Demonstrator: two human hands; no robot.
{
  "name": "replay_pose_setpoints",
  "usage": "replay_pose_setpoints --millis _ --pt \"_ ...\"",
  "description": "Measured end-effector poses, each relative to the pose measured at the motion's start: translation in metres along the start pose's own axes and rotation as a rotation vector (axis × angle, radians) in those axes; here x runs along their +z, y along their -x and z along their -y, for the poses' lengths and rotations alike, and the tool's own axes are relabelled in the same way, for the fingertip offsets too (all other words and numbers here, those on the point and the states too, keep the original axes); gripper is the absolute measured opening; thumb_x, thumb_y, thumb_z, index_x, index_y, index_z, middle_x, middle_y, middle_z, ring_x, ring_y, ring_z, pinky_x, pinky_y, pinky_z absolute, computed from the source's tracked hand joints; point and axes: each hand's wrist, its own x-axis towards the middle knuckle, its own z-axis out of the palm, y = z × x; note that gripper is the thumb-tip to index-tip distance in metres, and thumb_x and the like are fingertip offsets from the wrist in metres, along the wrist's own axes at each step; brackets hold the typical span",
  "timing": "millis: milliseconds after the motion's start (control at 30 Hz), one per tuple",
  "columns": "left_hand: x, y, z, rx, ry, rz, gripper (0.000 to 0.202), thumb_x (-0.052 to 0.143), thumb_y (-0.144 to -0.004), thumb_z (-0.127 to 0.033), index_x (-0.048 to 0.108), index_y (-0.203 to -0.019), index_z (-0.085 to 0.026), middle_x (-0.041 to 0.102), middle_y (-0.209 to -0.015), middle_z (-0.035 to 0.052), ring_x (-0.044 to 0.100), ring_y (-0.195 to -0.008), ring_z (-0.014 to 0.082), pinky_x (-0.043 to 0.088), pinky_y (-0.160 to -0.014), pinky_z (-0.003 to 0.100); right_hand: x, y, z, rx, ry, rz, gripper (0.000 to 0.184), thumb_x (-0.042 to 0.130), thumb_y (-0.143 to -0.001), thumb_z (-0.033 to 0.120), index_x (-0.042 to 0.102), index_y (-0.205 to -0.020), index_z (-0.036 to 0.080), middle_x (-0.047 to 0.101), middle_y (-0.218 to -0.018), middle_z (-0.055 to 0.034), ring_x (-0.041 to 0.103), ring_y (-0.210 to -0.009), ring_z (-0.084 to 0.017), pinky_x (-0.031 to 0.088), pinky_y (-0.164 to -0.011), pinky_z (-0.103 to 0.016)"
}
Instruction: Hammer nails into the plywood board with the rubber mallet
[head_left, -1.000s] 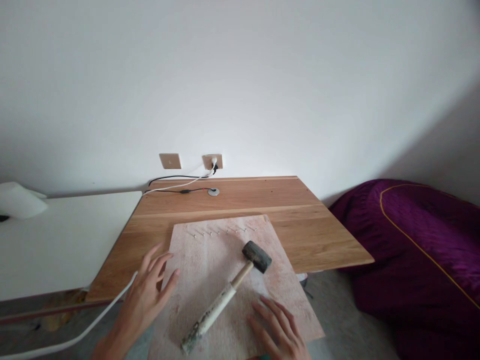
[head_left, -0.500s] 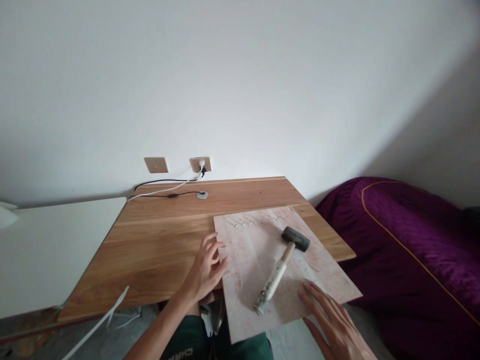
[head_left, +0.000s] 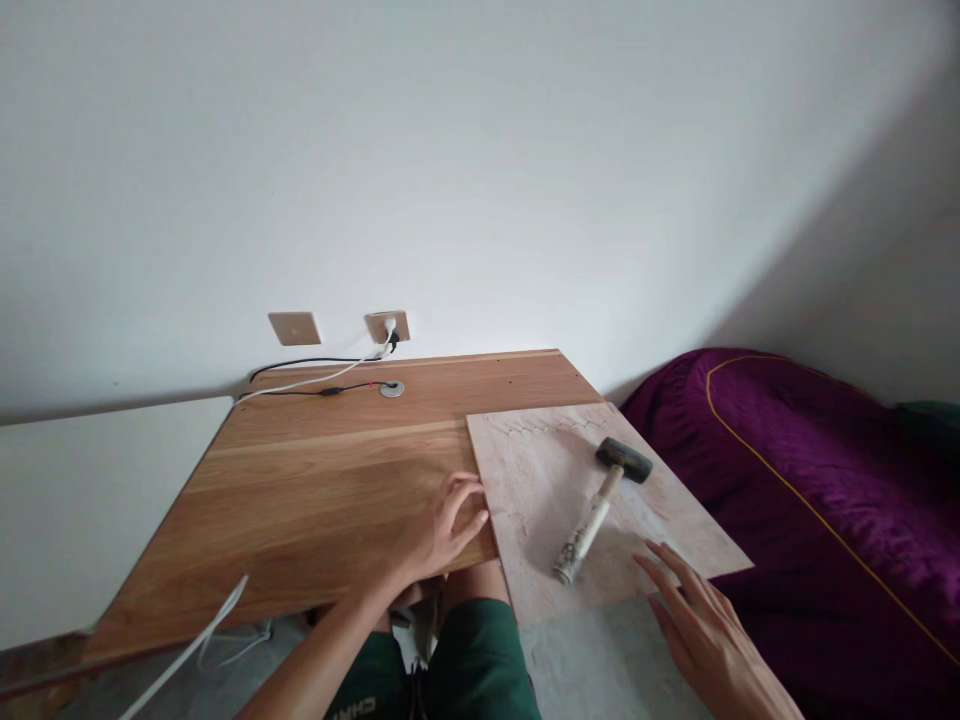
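Note:
A pale pinkish board point(head_left: 540, 480) lies on the right end of a wooden desk point(head_left: 330, 480), jutting past the desk's front and right edges. A row of small nails runs along its far edge. On the board rests a rubber mallet point(head_left: 600, 495) with a black head and a stained white handle. My left hand point(head_left: 446, 525) presses against the board's left edge, fingers slightly curled and holding nothing. My right hand point(head_left: 701, 625) hovers open at the board's near right corner, fingers stretched out.
A purple bedspread point(head_left: 810, 490) fills the right side. White and black cables point(head_left: 315, 375) run from a wall socket point(head_left: 388, 325) across the desk's back. A white surface point(head_left: 97, 480) adjoins the desk at left. A white cord point(head_left: 195, 640) hangs at the lower left.
The board with the mallet has slid to the right across the desk, from the middle to the right end. Both hands followed it, and the camera view panned right.

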Motion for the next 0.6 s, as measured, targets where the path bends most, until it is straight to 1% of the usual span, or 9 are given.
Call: replay_pose_setpoints --millis 67,100,167,233,267,333,467,500,600 --pt "-0.022 0.017 0.009 -0.061 -0.072 -0.039 0.029 0.06 -0.101 -0.04 0.068 -0.125 -0.026 0.071 -0.125 0.0103 0.068 -0.114 0.0262 0.053 -0.108 0.046 -0.009 -0.014 0.02 0.059 -0.128 -0.018 0.035 0.048 -0.108 0.036 0.064 -0.137 0.024 0.07 -0.135 -0.0151 0.072 -0.12 -0.031 0.061 -0.094 -0.043" --pt "-0.033 0.025 0.015 -0.108 -0.083 -0.085 0.029 0.061 -0.1 -0.04 0.069 -0.124 -0.026 0.073 -0.119 0.0093 0.071 -0.105 0.0252 0.055 -0.103 0.045 -0.014 -0.024 0.034 0.102 -0.213 -0.07 0.029 0.051 -0.108 0.037 0.067 -0.128 0.024 0.073 -0.123 -0.0131 0.074 -0.109 -0.029 0.061 -0.09 -0.039" --pt "-0.056 0.039 0.026 -0.217 -0.067 -0.187 0.032 0.065 -0.096 -0.044 0.072 -0.12 -0.024 0.076 -0.102 0.0076 0.072 -0.091 0.024 0.058 -0.093 0.042 -0.019 -0.049 0.071 0.177 -0.454 -0.076 0.018 0.053 -0.108 0.035 0.068 -0.103 0.025 0.073 -0.093 -0.006 0.074 -0.082 -0.022 0.06 -0.073 -0.03" --pt "-0.075 0.05 0.033 -0.316 0.023 -0.275 0.039 0.071 -0.089 -0.053 0.074 -0.114 -0.022 0.076 -0.096 0.0069 0.072 -0.086 0.0233 0.059 -0.085 0.037 -0.019 -0.078 0.117 0.262 -0.713 0.048 0.032 0.046 -0.11 0.032 0.058 -0.081 0.026 0.063 -0.071 -0.0001 0.064 -0.058 -0.016 0.053 -0.055 -0.025" --pt "-0.081 0.055 0.034 -0.355 0.091 -0.305 0.044 0.074 -0.087 -0.057 0.074 -0.112 -0.021 0.076 -0.094 0.0069 0.072 -0.085 0.0233 0.058 -0.081 0.036 -0.015 -0.093 0.142 0.259 -0.832 0.078 0.038 0.043 -0.111 0.033 0.054 -0.076 0.026 0.06 -0.066 0.0011 0.06 -0.054 -0.016 0.05 -0.051 -0.025" --pt "-0.089 0.064 0.032 -0.416 0.238 -0.334 0.054 0.074 -0.084 -0.067 0.075 -0.109 -0.019 0.076 -0.093 0.0072 0.072 -0.086 0.0238 0.058 -0.078 0.034 -0.001 -0.124 0.19 0.26 -1.007 0.102 0.037 0.043 -0.111 0.037 0.054 -0.077 0.026 0.061 -0.067 0.0007 0.06 -0.056 -0.017 0.049 -0.054 -0.027" --pt "-0.088 0.08 0.027 -0.465 0.387 -0.37 0.06 0.067 -0.089 -0.074 0.078 -0.107 -0.017 0.078 -0.093 0.0086 0.071 -0.091 0.0256 0.056 -0.089 0.037 0.051 -0.177 0.262 0.253 -1.218 0.076 0.026 0.051 -0.107 0.045 0.063 -0.097 0.024 0.072 -0.099 -0.0056 0.068 -0.091 -0.021 0.053 -0.083 -0.031" --pt "-0.086 0.083 0.028 -0.466 0.407 -0.4 0.06 0.066 -0.09 -0.073 0.079 -0.106 -0.017 0.078 -0.096 0.0094 0.071 -0.094 0.0261 0.055 -0.092 0.037 0.066 -0.186 0.272 0.304 -1.258 0.061 0.031 0.05 -0.107 0.049 0.063 -0.094 0.024 0.071 -0.098 -0.0057 0.067 -0.09 -0.021 0.052 -0.083 -0.032" --pt "-0.082 0.088 0.035 -0.439 0.555 -0.502 0.058 0.066 -0.093 -0.07 0.08 -0.107 -0.015 0.079 -0.103 0.0126 0.072 -0.097 0.0271 0.055 -0.092 0.037 0.1 -0.196 0.284 0.493 -1.245 0.108 0.051 0.04 -0.107 0.062 0.053 -0.075 0.026 0.058 -0.066 0.0004 0.057 -0.063 -0.019 0.042 -0.065 -0.031"
